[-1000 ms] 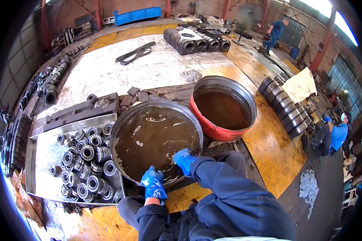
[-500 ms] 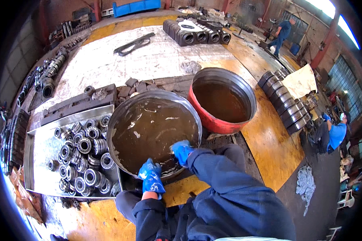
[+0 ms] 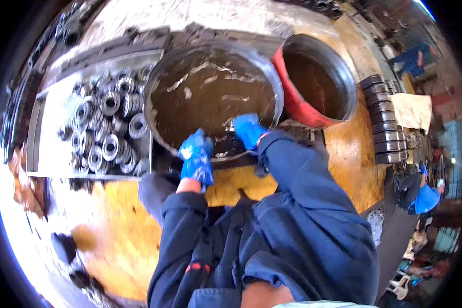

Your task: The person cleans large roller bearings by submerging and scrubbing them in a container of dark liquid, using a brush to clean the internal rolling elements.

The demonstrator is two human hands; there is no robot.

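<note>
A wide round metal tub [image 3: 150,120] of murky brown liquid stands in front of me. At its near rim is my left hand [image 3: 196,155] in a wet blue glove, its fingers curled closed. What it holds, if anything, is blurred. My right hand [image 3: 248,131], also blue-gloved, is closed over the liquid at the near right side. A small shiny piece [image 3: 230,124] shows at its fingertips, too blurred to name. To the left, a shallow metal tray [image 3: 32,138] carries a heap of steel bearings [image 3: 110,103].
A red drum [image 3: 292,97] with brown liquid adjoins the tub on the right. Farther right are a row of dark cylindrical metal parts [image 3: 384,120] and a pale cloth [image 3: 413,110]. A co-worker in blue [image 3: 425,197] crouches at the far right; another person [image 3: 413,59] is behind.
My view has tipped downward, so the tub, tray and drum sit higher in the picture. Both hands stay at the tub's near side, still closed. The liquid's surface has rippled.
</note>
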